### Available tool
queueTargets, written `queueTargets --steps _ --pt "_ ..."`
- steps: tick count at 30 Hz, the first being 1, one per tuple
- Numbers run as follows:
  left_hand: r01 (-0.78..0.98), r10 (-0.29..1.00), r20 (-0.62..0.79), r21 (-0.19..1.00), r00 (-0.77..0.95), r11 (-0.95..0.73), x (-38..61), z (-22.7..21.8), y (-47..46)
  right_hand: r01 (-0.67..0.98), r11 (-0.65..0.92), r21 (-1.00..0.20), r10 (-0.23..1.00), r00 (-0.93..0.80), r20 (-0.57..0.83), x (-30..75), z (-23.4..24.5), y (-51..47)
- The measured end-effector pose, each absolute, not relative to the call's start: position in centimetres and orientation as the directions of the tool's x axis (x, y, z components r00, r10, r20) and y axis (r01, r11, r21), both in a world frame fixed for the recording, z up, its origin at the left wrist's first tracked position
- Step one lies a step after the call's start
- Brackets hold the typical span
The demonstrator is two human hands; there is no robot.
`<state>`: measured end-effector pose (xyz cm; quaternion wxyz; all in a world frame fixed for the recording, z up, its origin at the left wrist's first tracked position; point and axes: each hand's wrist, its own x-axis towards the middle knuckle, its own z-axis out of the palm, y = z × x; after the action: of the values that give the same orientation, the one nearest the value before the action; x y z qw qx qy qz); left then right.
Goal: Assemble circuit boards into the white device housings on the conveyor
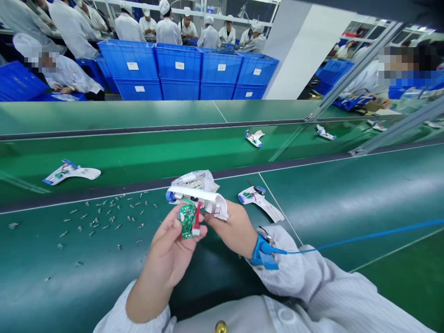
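Between the thumb and fingers of my left hand (173, 249) is a green circuit board (188, 221), with red wires and a white connector (196, 231) hanging at its side. My right hand (239, 229) grips a white plastic housing half (204, 196) with a blue end, tilted just above the board. Wires run between board and housing. A blue wrist strap (265, 253) circles my right wrist. Behind the housing lies a clear plastic bag (199, 178) of small parts. Right of my hands, another open white handheld housing (258, 199) with wiring rests on the bench.
Many small metal parts (111, 212) lie scattered on the green bench at left. A green conveyor belt (156, 155) beyond carries several white housings, one a housing at left (72, 173). Metal struts (391, 132) cross at right. Blue crates (128, 60) and co-workers are behind.
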<state>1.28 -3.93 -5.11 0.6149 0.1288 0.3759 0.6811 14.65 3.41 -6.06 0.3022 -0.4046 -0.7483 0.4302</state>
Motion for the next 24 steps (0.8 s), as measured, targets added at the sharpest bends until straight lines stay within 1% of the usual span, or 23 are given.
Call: queueTargets --steps 2,3,5,7,8,10,12,14,15,17,19,21,23,24 --pt "-0.636 0.898 -0.261 0.771 -0.354 -0.027 0.8 -5.3 -3.7 0.34 0.201 -0.918 0.882 -0.471 0.019 14.9 -6.5 2.5" --pt "-0.596 0.878 -0.245 0.801 -0.411 -0.055 0.5 -5.4 -3.7 0.342 0.159 -0.926 0.884 -0.468 -0.021 15.1 -6.8 2.1" --pt "-0.545 0.843 -0.22 0.833 -0.491 -0.1 -0.1 -5.5 -3.7 0.332 0.096 -0.938 0.855 -0.51 -0.092 15.5 -7.3 1.3" --pt "-0.493 0.815 -0.197 0.862 -0.545 -0.12 -0.4 -5.4 -3.9 0.265 0.054 -0.963 0.803 -0.585 -0.116 15.9 -7.6 0.8" --pt "-0.453 0.809 -0.187 0.885 -0.558 -0.108 -0.5 -5.4 -4.1 0.214 0.044 -0.976 0.79 -0.606 -0.097 16.0 -7.6 0.8" --pt "-0.326 0.813 -0.164 0.945 -0.558 -0.033 -0.4 -5.1 -4.5 0.11 0.088 -0.99 0.823 -0.568 0.01 16.0 -7.0 1.2" --pt "-0.163 0.831 -0.134 0.985 -0.541 0.053 -0.2 -4.9 -5.0 0.073 0.204 -0.976 0.856 -0.497 0.142 15.7 -5.8 1.9" --pt "-0.038 0.852 -0.103 0.995 -0.513 0.097 0.2 -4.6 -5.4 0.078 0.305 -0.949 0.823 -0.523 0.221 15.1 -4.5 2.6" --pt "0.007 0.86 -0.088 0.994 -0.503 0.106 0.4 -4.5 -5.6 0.084 0.323 -0.943 0.797 -0.561 0.223 14.7 -3.9 2.8" --pt "0.093 0.859 -0.054 0.989 -0.509 0.117 0.6 -4.3 -5.8 0.106 0.299 -0.948 0.758 -0.63 0.168 14.1 -3.1 3.0" --pt "0.192 0.845 -0.024 0.97 -0.534 0.149 0.7 -4.2 -6.0 0.146 0.256 -0.956 0.748 -0.656 0.1 13.7 -2.8 3.0" --pt "0.265 0.844 -0.004 0.949 -0.536 0.173 0.7 -4.1 -6.0 0.159 0.251 -0.955 0.73 -0.679 0.079 13.6 -2.8 3.1" --pt "0.254 0.868 -0.018 0.953 -0.496 0.165 0.4 -4.2 -5.9 0.11 0.264 -0.958 0.703 -0.703 0.113 13.7 -2.8 3.5" --pt "0.202 0.883 -0.034 0.969 -0.468 0.145 0.2 -4.3 -5.8 0.074 0.264 -0.962 0.695 -0.706 0.137 13.8 -2.7 3.9"
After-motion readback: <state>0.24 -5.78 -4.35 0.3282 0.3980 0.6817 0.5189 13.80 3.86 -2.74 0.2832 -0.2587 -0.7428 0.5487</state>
